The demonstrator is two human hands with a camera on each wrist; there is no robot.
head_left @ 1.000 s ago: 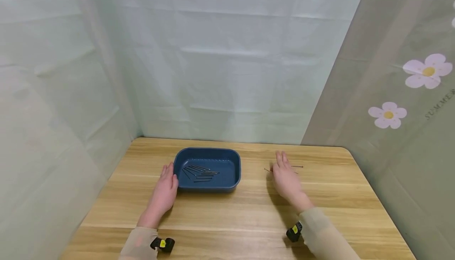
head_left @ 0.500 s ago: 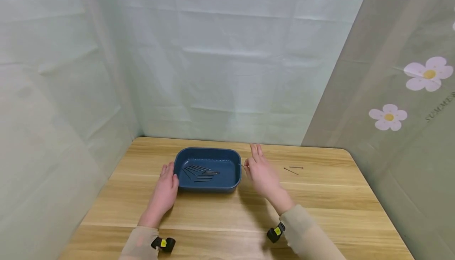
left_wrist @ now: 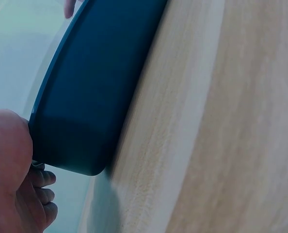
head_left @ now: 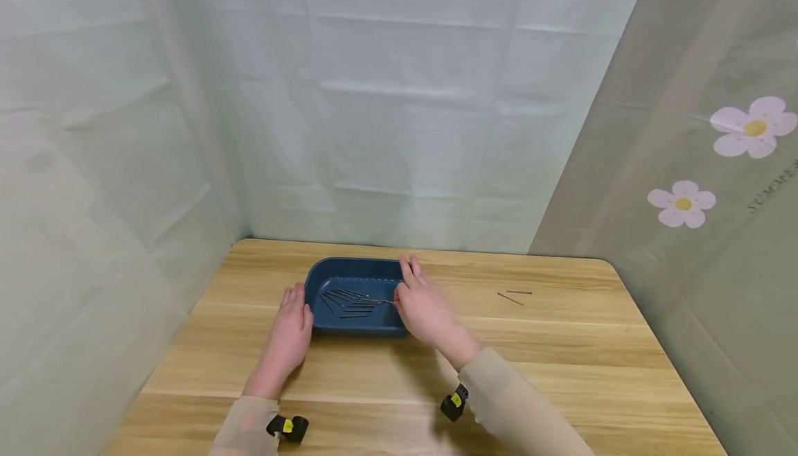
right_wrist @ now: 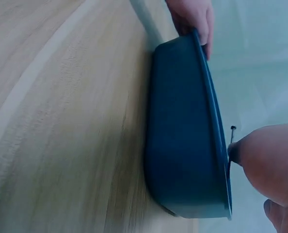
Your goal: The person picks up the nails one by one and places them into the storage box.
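Right hand (head_left: 424, 307) over the blue tray (head_left: 349, 267) pinching a nail (right_wrist: 231, 137) at fingertips, left hand (head_left: 291, 328) flat against tray's left wall; drop step, next likely release among the nails (head_left: 349, 302) inside

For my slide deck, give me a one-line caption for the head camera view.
Right hand pinches a nail over the blue tray while the left hand steadies its side.

Head cam sits high and looks forward and down over the whole light wooden table (head_left: 561, 366). Both wrist cams are super close and low at tabletop level, each facing the outer wall of the dark blue plastic tray (head_left: 380, 270) (left_wrist: 90, 97) (right_wrist: 183, 136) from opposite ends. All three views share that tray and the wood around it.
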